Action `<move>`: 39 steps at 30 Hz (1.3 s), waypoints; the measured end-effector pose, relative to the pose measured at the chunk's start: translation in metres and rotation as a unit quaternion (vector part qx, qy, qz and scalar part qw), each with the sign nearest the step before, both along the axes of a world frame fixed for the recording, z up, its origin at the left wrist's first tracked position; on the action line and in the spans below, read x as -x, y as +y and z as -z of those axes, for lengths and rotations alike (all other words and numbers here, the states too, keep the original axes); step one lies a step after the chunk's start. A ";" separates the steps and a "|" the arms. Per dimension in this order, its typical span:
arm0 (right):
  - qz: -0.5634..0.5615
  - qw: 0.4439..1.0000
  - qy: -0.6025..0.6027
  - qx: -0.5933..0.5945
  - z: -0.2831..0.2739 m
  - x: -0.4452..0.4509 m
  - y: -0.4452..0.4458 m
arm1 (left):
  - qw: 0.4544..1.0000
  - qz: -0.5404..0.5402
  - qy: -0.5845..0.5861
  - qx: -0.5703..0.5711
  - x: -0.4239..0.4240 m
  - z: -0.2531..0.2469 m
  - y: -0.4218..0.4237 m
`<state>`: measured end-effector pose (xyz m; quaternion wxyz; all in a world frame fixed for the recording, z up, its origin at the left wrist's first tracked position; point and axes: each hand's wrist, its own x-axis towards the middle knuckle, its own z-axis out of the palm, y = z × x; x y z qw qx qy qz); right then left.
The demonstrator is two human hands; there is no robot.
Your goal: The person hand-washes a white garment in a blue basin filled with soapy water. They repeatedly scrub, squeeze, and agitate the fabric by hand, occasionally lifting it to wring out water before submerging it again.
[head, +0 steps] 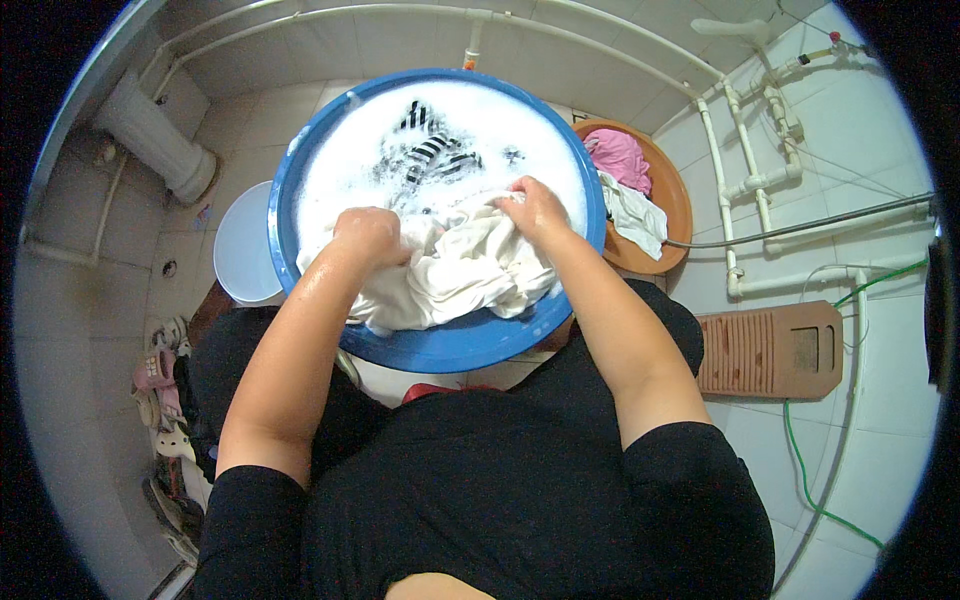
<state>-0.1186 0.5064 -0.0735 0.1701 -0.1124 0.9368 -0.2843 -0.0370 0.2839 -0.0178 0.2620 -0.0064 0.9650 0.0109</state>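
Observation:
A large blue plastic basin point(450, 352) full of white suds stands before me. Wet white cloth point(480, 262) lies bunched in its near part, partly on the inner wall. My left hand point(369, 234) is closed on the left part of this cloth, its fingers mostly turned away. My right hand point(536, 206) grips the cloth's upper right edge between thumb and fingers. Farther back in the foam, a black-and-white striped fabric point(435, 150) shows partly above the suds; the rest is hidden.
At the right, an orange-brown basin point(671, 187) holds pink cloth point(619, 157) and white cloth point(636, 214). A brown washboard point(772, 351) lies nearer me. A pale bucket point(246, 247) stands left of the blue basin. Shoes point(161, 375) line the left side; white pipes point(724, 180) run along the walls.

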 end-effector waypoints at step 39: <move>-0.062 0.990 0.085 -0.097 0.020 -0.001 -0.015 | 0.478 -0.472 -0.007 -0.741 0.014 0.057 -0.003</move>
